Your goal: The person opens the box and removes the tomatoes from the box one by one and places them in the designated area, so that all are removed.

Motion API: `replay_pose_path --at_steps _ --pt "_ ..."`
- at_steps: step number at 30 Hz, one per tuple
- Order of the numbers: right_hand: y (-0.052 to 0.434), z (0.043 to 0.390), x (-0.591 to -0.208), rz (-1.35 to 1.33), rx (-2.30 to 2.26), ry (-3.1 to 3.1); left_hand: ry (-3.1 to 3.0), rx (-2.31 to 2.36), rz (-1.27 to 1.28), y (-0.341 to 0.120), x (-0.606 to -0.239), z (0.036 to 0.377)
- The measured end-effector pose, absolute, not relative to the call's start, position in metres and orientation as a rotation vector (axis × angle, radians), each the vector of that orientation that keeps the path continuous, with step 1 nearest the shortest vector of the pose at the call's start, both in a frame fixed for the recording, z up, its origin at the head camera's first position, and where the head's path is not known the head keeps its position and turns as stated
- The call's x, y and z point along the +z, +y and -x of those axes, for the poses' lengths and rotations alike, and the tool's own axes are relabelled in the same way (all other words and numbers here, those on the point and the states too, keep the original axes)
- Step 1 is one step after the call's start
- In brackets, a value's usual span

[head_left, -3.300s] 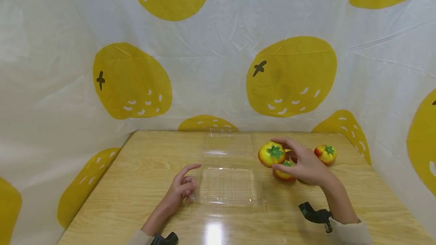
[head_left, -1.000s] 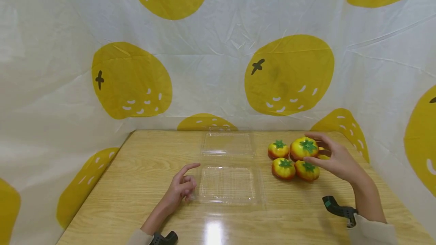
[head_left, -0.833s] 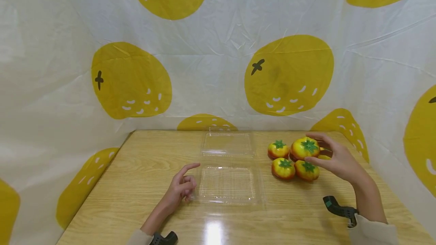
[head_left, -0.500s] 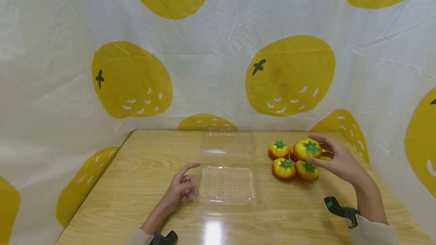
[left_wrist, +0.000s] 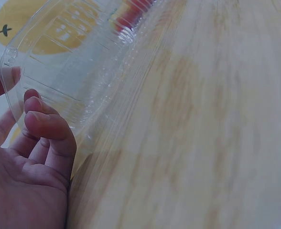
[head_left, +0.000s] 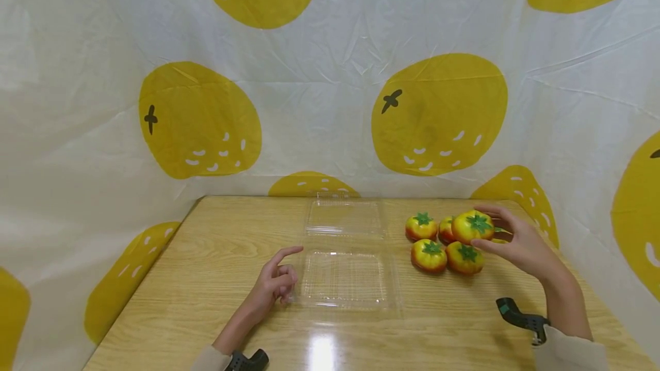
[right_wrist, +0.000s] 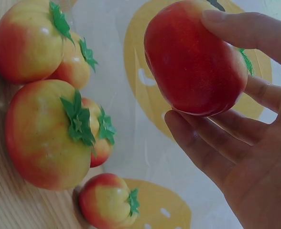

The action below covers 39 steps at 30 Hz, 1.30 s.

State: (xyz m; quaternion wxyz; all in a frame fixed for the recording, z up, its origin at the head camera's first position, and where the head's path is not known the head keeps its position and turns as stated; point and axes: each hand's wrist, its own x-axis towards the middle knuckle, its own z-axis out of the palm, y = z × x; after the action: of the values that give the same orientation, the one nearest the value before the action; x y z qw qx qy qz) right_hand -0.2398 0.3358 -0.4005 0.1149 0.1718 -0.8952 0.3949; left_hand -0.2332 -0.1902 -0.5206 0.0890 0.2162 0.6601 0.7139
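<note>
The right grip (head_left: 515, 239) clamps a red-yellow toy tomato (head_left: 472, 227) above its cluster; the left grip (head_left: 275, 282), fingers loosely apart, steadies the clear plastic clamshell box (head_left: 344, 279) beside it

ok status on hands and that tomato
Right hand grips a tomato above the pile. Left hand rests against the open clear box. Nothing between.

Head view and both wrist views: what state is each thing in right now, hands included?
Clear clamshell box: open, empty, lid laid flat behind the tray.
Left hand: fingers loosely curled, fingertips touching the box's left edge, holding nothing.
Right hand: grips the held tomato.
Held tomato: lifted off the table.
Loose tomatoes: lying on the table, leaf caps up.
Table: bears everything.
</note>
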Motion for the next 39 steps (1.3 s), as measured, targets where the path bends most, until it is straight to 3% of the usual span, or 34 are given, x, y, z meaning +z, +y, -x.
replay_pose_path --at_steps 39 --pt "0.387 0.241 -0.421 -0.402 1.212 -2.690 1.984 2.113 -0.651 -0.192 -0.522 0.234"
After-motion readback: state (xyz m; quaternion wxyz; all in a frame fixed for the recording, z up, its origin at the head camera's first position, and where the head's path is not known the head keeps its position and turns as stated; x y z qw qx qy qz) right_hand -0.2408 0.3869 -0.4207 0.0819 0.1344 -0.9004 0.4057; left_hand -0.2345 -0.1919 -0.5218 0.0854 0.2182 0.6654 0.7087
